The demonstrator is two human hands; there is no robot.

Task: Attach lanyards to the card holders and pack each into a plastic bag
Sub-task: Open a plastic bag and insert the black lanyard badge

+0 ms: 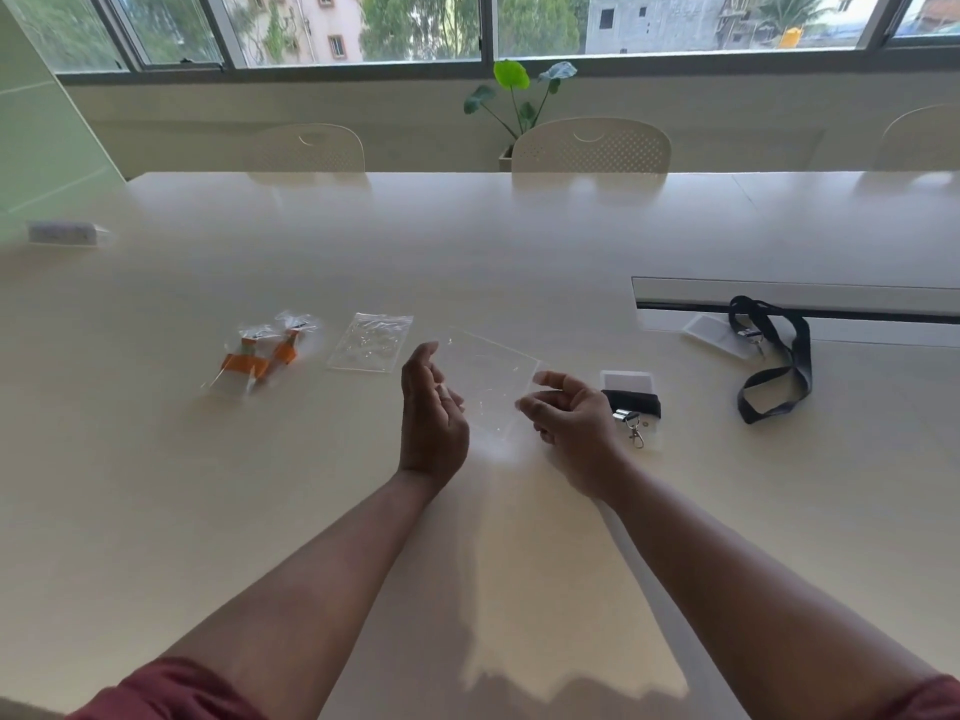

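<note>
I see a pale counter with a long recessed slot at right. On it, left to right: a small grey packet at the far left edge, two bagged orange lanyards, a stack of clear plastic bags, and a folded black lanyard on a card holder. Near the slot, a loose black lanyard lies clipped to another card holder.

One head-worn camera looks forward and down across the table toward the windows.

soft window daylight, slight wide-angle distortion
</note>
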